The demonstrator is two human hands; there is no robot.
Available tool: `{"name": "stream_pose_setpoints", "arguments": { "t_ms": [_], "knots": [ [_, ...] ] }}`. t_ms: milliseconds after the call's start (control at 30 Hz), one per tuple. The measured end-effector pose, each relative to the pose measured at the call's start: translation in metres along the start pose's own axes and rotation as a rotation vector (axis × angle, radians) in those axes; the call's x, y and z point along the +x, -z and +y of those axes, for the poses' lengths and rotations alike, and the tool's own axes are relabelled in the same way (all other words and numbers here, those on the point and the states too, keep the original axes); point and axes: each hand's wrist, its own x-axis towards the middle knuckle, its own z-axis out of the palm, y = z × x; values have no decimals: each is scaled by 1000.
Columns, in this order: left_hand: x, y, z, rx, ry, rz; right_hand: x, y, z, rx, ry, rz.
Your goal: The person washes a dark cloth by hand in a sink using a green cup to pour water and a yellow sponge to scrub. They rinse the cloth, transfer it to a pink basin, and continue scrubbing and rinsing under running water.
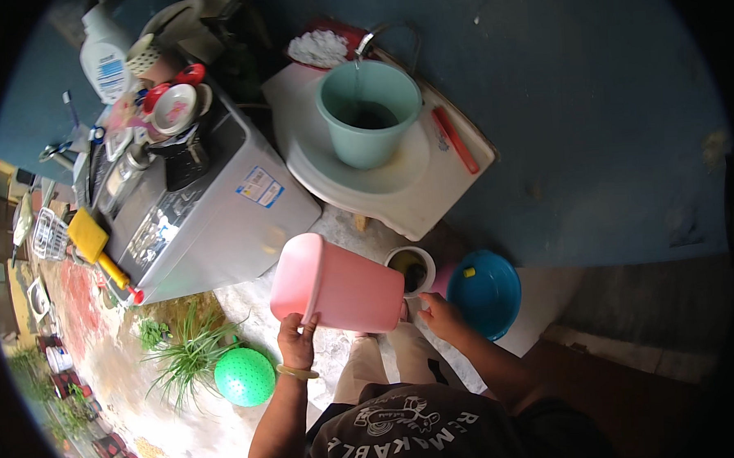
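Observation:
A pink plastic bin is tipped on its side in front of me, its wide mouth facing left. My left hand grips its rim at the lower edge, thumb and fingers closed around it; a pale bangle circles that wrist. My right hand is just right of the bin's base, with thumb and forefinger apart and nothing visible in it. Beyond that hand stands a white bucket with dark contents. A blue basin with a small yellow item sits to its right.
A green bucket stands in the white washbasin under a running tap. To the left is a grey washing machine heaped with bottles, cups and brushes. A green spiky ball lies near a grassy plant.

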Motion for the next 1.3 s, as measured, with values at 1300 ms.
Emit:
{"name": "stream_pose_setpoints", "arguments": {
  "t_ms": [1300],
  "knots": [
    [-76, 122, 155, 436, -841, 66, -1, 104, -187, 114, 418, 81]
  ]
}}
